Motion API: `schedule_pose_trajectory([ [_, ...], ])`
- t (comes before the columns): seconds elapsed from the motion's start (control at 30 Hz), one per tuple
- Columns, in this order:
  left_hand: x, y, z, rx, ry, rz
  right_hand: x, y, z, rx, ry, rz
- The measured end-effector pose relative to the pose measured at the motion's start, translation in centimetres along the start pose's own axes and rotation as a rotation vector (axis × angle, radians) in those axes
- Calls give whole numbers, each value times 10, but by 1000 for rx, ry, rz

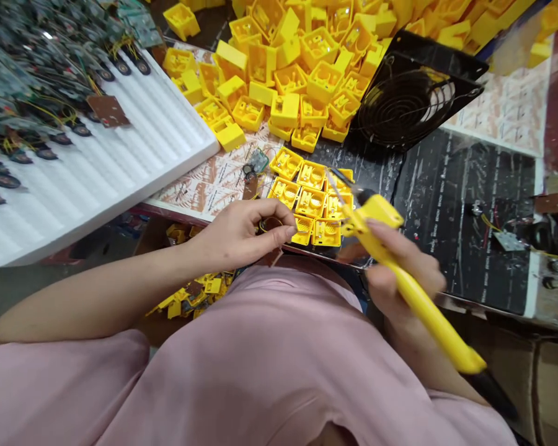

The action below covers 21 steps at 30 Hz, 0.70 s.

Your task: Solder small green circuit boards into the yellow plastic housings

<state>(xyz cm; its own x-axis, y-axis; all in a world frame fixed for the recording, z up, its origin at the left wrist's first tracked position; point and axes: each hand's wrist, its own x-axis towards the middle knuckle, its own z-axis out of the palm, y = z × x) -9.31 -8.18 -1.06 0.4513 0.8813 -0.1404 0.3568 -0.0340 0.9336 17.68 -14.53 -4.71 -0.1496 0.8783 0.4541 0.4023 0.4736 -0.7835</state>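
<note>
My left hand is closed in a pinch at the left end of a block of yellow plastic housings. A thin wire loops between its thumb and fingers; what the fingertips pinch is partly hidden. My right hand grips the yellow handle of a soldering iron, its blurred tip pointing up and left over the housings. A loose yellow plastic piece shows at the fingers of that hand, seemingly held along with the iron. Just beyond my left hand lies a small circuit board with wires.
A large heap of yellow housings covers the back of the table. Beside it leans a black fan. At left, a white foam sheet bears many wired circuit boards. Below the table edge are more yellow parts.
</note>
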Motion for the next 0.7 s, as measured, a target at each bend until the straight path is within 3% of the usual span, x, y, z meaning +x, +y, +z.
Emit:
schedule_pose_trajectory([
  [0.13,4,1,10,-399,-131,-238,27,-2,31,97,-12,-138],
  [0.23,5,-7,20,-604,-169,-277,33,-6,43,117,52,-179],
  [0.33,0,-11,27,-558,-153,-231,30,-7,46,110,89,-180],
  [0.5,-6,-9,33,-336,17,-66,25,-7,46,104,92,-194],
  [0.7,-4,-10,41,-500,84,-143,25,-8,49,113,159,-143],
])
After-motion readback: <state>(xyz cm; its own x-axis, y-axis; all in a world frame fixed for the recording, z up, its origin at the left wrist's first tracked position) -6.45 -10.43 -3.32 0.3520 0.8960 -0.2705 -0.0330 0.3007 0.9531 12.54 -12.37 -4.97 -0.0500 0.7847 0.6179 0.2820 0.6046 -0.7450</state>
